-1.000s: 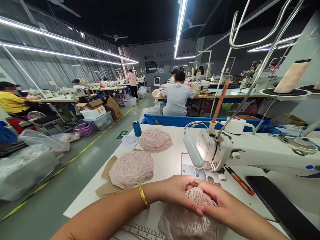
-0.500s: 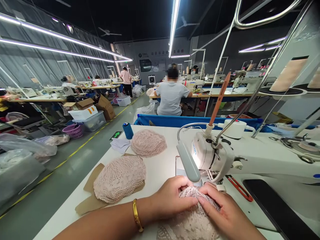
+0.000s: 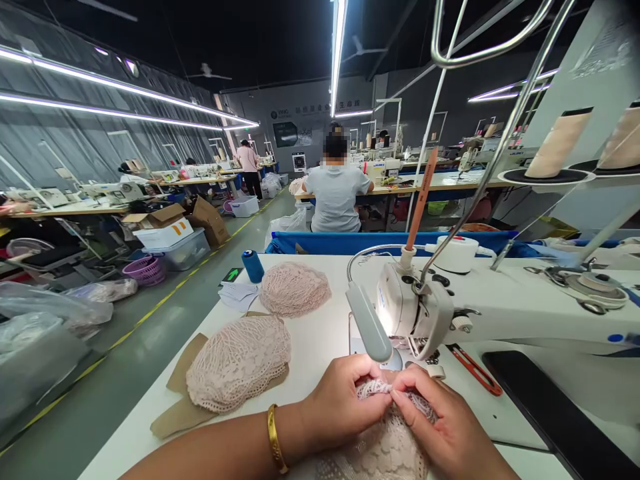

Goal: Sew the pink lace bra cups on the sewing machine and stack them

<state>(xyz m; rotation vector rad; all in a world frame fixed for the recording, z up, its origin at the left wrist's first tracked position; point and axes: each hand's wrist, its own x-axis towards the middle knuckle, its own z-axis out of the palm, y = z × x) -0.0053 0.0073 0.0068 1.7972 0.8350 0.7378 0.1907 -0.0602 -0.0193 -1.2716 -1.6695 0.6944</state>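
A pale pink lace piece (image 3: 387,443) hangs between my hands at the table's front edge. My left hand (image 3: 345,393), with a gold bangle at the wrist, pinches its upper edge between thumb and fingers. Right beside it, my right hand (image 3: 435,413) pinches the same edge, the fingertips of both nearly meeting. Just beyond them stands the head of a white sewing machine (image 3: 400,307); its grey lamp (image 3: 370,327) partly hides the needle area. Two piles of similar lace, a near pile (image 3: 240,363) and a far pile (image 3: 294,289), lie to the left.
Brown card pieces (image 3: 183,417) stick out under the near lace pile. A blue thread cone (image 3: 253,267) stands at the table's far left. Red-handled snips (image 3: 477,373) and a black phone-like slab (image 3: 555,413) lie at right. A person in a light shirt (image 3: 334,197) sits ahead.
My fingertips have drawn closer together on the lace edge, which is now bunched between them. The camera view has shifted slightly.
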